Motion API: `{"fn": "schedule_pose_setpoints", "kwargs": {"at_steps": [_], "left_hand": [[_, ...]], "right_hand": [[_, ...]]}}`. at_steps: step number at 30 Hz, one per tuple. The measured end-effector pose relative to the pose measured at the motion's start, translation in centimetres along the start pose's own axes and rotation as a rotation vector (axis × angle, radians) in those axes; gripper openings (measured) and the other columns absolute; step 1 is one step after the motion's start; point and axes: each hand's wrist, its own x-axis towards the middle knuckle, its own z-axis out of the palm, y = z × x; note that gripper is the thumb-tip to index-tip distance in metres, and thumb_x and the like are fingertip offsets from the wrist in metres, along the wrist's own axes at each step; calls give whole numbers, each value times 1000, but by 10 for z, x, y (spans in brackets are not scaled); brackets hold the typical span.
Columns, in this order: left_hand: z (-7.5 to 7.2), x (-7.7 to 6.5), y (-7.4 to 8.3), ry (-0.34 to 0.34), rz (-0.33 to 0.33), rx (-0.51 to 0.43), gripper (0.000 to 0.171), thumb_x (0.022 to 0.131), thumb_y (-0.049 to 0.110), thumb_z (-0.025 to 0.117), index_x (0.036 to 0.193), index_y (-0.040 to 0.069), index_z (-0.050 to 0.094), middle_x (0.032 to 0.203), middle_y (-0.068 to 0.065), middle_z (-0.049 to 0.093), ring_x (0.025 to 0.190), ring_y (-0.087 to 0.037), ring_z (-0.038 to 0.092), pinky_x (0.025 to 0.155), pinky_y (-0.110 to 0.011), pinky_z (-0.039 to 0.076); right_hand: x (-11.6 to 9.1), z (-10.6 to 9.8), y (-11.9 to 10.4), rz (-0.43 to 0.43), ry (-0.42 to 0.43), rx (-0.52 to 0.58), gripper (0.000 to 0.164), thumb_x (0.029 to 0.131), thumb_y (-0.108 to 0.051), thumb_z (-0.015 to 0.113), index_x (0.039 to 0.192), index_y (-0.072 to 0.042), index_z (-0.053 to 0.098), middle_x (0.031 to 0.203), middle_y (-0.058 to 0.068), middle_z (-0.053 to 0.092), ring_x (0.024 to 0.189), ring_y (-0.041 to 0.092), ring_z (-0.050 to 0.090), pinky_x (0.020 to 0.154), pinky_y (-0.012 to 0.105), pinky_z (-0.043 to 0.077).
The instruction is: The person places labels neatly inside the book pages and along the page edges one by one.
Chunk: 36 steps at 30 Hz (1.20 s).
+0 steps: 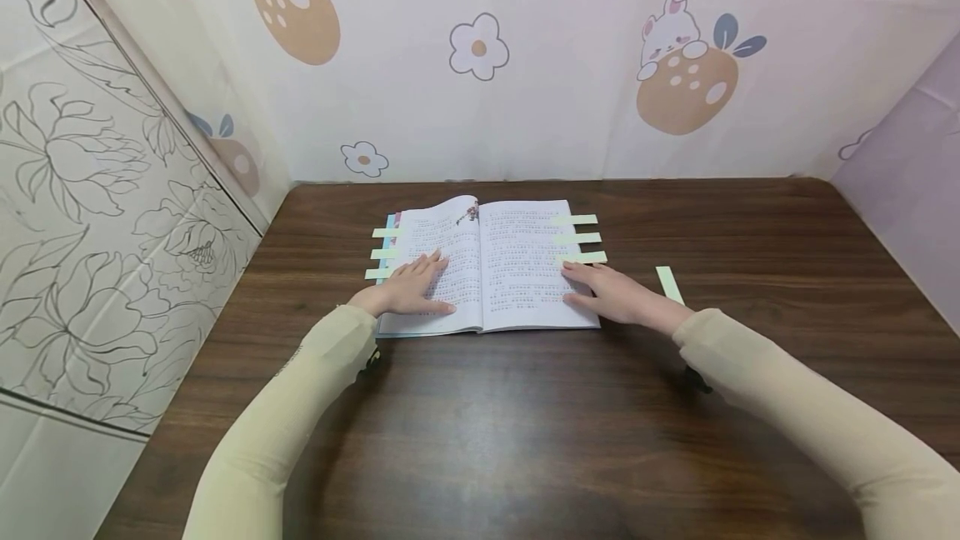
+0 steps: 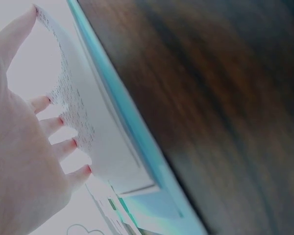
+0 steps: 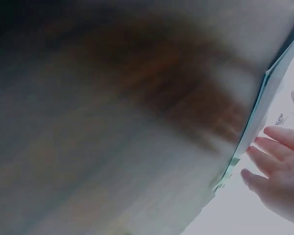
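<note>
An open book [image 1: 525, 298] with printed pages lies on the table, a small picture near the top of its left page. My left hand [image 1: 408, 283] rests on the left page with its fingers spread; in the left wrist view the fingertips [image 2: 68, 146] touch the print. On the outer part of the right page lies my right hand [image 1: 611, 292], fingers extended toward the spine. Pale green sticky tabs [image 1: 587, 238] stick out past the right edge, and more tabs [image 1: 381, 254] past the left edge. The book's blue cover [image 2: 137, 127] shows beneath the pages.
A loose pale green strip [image 1: 670, 283] lies on the dark wooden table [image 1: 480, 423], partly behind the right forearm. A patterned wall covering [image 1: 555, 107] rises at the table's far edge. At the left stands a white panel [image 1: 97, 190] with flower line drawings.
</note>
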Motion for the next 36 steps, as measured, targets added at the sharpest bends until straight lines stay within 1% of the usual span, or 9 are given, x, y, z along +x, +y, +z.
{"fn": "schedule_pose_setpoints", "kwargs": {"at_steps": [5,8,12,22,23,27,29,30,36], "left_hand": [[0,-1,0,1,4,-2,88,80,56,50,143,9,10,148,-11,-1,134,-30,1,105,-50,7],[0,-1,-1,0,6,-7,88,80,56,50,143,9,9,148,-11,-1,134,-30,1,105,-50,6],[0,0,-1,-6,3,-2,89,81,56,50,143,9,8,148,-10,-2,134,-29,0,105,-49,6],[0,0,-2,-10,1,-12,88,80,56,50,143,10,8,149,-10,-2,135,-28,0,105,-49,6],[0,0,-2,-9,2,-15,88,80,56,51,143,10,9,149,-10,-2,135,-29,0,105,-49,6],[0,0,-2,-5,3,-15,89,80,56,51,143,10,9,149,-10,-1,135,-29,0,105,-49,6],[0,0,-2,-3,3,-12,89,80,56,51,143,10,9,149,-10,-1,135,-28,0,105,-49,7],[0,0,-2,-3,3,-11,89,80,56,51,143,10,9,149,-10,-1,135,-28,0,105,-49,7],[0,-1,-2,-3,4,-15,88,81,55,51,143,9,9,149,-10,-2,135,-29,0,105,-50,7]], "right_hand": [[-8,-2,3,6,110,0,42,87,-17,55,123,5,48,124,20,50,116,32,45,92,47,36],[-14,-5,7,26,159,-10,37,86,-13,56,119,4,52,118,19,54,111,31,49,89,46,39],[-24,-12,14,62,189,-3,33,87,-10,55,117,4,54,115,20,56,109,33,50,88,47,40],[-52,-24,36,99,225,-13,32,88,-10,52,118,2,53,116,23,54,108,37,49,86,50,39],[-55,-25,38,105,226,-16,33,88,-10,52,118,2,53,117,23,53,101,36,53,84,49,40],[-65,-28,44,119,233,-31,34,89,-11,52,119,3,52,118,25,52,98,37,54,83,50,40],[-69,-30,46,128,226,-36,35,89,-12,52,120,3,51,118,26,52,98,37,54,82,50,40],[-71,-31,47,131,224,-38,35,89,-13,52,120,3,51,117,26,52,104,39,50,83,51,39],[-79,-35,54,151,165,-22,43,90,-20,52,124,5,46,119,29,49,107,41,47,82,52,39]]}}
